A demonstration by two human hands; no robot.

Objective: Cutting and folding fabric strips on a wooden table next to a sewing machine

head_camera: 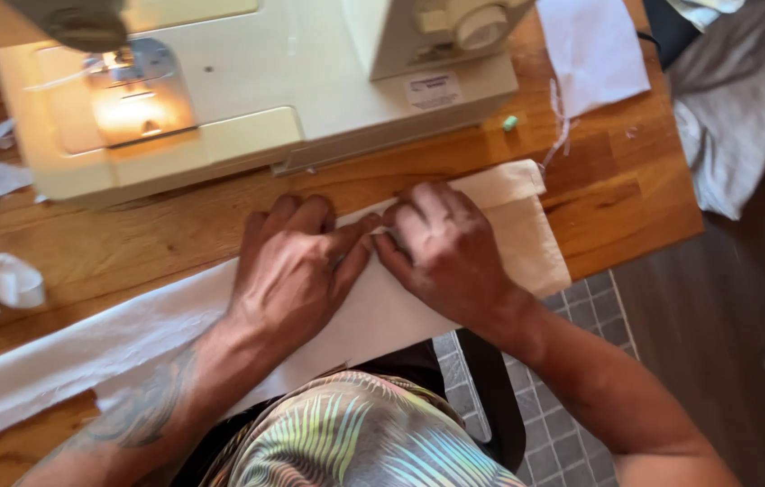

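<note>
Head view: left hand (297, 266) and right hand (444, 243) press flat on white fabric strip (373, 316), fingertips meeting, pinching its upper edge. Strip lies across wooden table (157, 239), just before the cream sewing machine (247, 90).

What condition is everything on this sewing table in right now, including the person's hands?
Sewing machine: lamp lit, nothing under its needle.
White fabric strip: flat along the wooden table, its far edge pinched by both hands.
Left hand: pressed flat on the strip, fingertips at its edge.
Right hand: pinching the edge.
White cloth piece: lying loose beside the machine.
</note>
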